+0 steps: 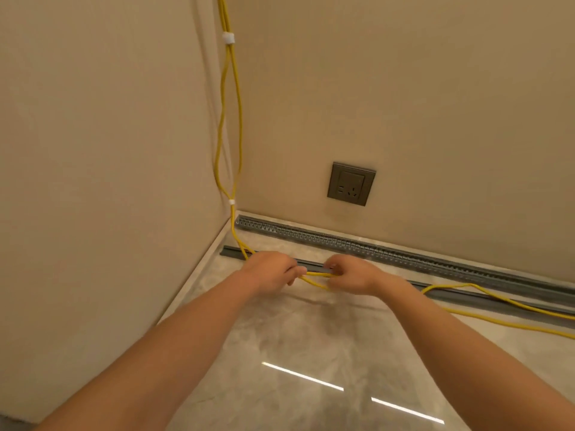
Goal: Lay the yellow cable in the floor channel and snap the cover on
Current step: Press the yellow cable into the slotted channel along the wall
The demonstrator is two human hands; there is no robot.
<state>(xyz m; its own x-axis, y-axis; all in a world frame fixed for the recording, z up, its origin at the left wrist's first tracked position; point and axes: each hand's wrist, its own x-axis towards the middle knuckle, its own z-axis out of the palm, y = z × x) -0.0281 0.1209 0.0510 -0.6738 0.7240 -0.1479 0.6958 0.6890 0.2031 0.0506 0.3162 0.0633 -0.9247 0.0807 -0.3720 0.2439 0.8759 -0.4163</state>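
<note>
Gripping the yellow cable near the room corner, the left hand and right hand each close fingers around it, a short slack loop between them. The cable lies outside the slotted channel along the wall. The grey cover rests on the floor beside it, cable trailing across.

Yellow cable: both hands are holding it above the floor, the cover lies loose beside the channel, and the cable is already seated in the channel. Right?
Not quite. The head view shows the yellow cable outside the channel, held by the left hand and right hand. The cover lies loose, as you said.
</note>
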